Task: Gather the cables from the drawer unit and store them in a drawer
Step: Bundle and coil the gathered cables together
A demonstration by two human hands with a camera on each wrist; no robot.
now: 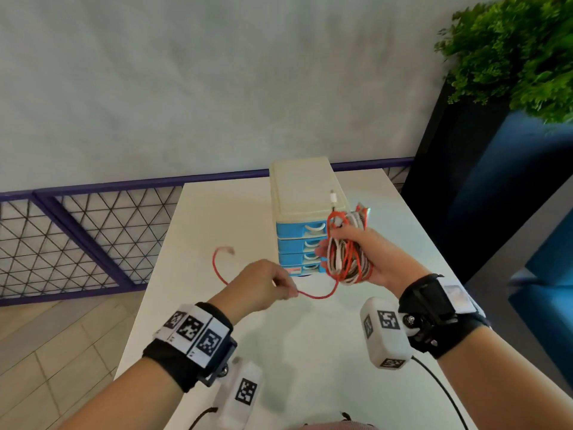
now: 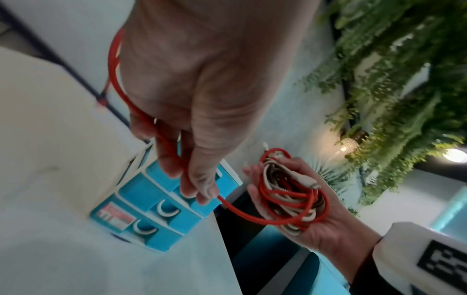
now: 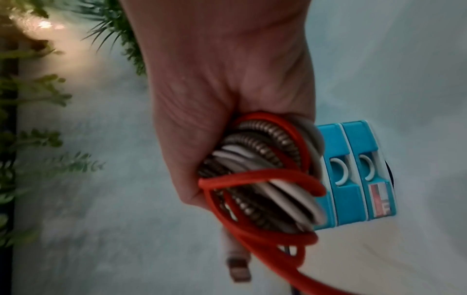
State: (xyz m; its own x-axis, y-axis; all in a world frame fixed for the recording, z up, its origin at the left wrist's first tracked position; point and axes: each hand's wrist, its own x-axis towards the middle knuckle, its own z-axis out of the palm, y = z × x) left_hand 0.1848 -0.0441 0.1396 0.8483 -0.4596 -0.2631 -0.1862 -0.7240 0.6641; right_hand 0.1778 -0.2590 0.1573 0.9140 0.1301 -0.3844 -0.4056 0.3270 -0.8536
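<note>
A small drawer unit (image 1: 302,193) with a cream top and several blue drawers (image 1: 293,232) stands at the middle of the white table (image 1: 217,212); every drawer looks closed. My right hand (image 1: 366,259) grips a coiled bundle of red, white and braided cables (image 1: 347,252) in front of the unit. A loose length of red cable (image 1: 319,294) runs from the bundle to my left hand (image 1: 263,287), which pinches it between thumb and fingers. Its free end (image 1: 228,250) arcs up to the left. In the left wrist view the red cable (image 2: 242,209) passes under the fingertips (image 2: 202,191).
A purple-framed wire mesh railing (image 1: 77,231) borders the table's far and left sides above a wooden floor. A dark planter with green foliage (image 1: 514,51) stands at the right, beside a blue seat (image 1: 542,259). Bare tabletop lies left of the drawer unit.
</note>
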